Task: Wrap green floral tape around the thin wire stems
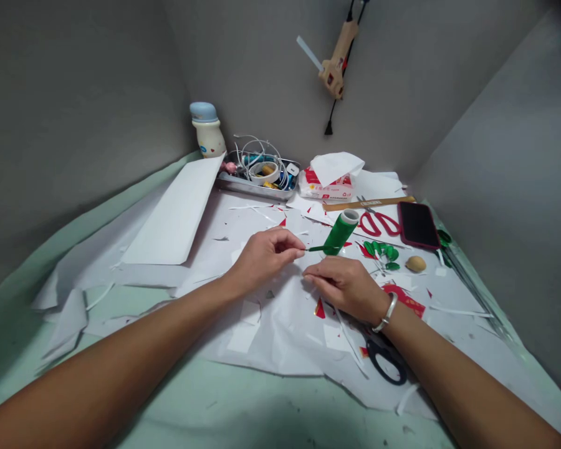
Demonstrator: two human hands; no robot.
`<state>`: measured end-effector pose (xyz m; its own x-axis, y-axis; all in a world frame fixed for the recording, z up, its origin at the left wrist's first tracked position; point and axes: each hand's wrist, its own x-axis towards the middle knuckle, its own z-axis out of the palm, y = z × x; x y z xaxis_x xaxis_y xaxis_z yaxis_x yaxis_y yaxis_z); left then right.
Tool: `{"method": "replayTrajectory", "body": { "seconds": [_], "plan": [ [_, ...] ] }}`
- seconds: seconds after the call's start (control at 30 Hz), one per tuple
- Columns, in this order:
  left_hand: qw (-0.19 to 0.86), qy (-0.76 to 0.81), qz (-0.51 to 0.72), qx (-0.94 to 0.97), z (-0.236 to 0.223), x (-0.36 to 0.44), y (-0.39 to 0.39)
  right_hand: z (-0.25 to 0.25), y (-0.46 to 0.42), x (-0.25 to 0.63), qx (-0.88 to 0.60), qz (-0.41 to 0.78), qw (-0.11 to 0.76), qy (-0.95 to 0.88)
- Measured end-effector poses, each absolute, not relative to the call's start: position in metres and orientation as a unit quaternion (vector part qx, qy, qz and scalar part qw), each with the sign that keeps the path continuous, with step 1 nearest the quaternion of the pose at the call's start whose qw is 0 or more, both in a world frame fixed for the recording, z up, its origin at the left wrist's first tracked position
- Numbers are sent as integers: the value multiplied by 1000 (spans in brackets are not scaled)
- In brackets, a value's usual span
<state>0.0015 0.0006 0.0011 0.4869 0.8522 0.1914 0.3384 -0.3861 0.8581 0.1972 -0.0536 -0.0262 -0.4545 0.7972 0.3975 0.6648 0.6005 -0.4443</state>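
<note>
My left hand [268,254] pinches one end of a thin green stem-like piece [318,249], which points right, in front of the green thread spool [338,234]. Just below the piece, my right hand [348,285] is closed with thumb and forefinger together; whatever lies between them is too small to make out. The spool stands tilted on the white paper [280,337], behind both hands. Several green leaf-shaped pieces [378,251] on thin stems lie to the right of the spool. Under my right wrist are dark-handled scissors [387,368], partly hidden by the arm.
At the back stand a metal tray [257,186] of cords and spools, a blue-capped bottle [208,131] and a tissue pack [327,187]. Red-handled scissors [371,224], a phone [418,224] and a brown ball [416,264] lie right. A glue gun [337,62] hangs above.
</note>
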Motion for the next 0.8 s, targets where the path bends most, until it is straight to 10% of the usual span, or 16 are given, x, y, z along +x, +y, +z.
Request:
{"method": "replayTrajectory", "body": {
  "seconds": [0.2,0.53,0.8],
  "plan": [
    [255,337,252,870,-9,1,-1,-15,-57,198,-439,64,338,-830],
    [453,350,299,764,6,3,-4,-28,-47,202,-472,124,336,-805],
    [241,360,279,857,-11,1,-1,-18,-59,195,-429,56,306,-848]
  ]
}}
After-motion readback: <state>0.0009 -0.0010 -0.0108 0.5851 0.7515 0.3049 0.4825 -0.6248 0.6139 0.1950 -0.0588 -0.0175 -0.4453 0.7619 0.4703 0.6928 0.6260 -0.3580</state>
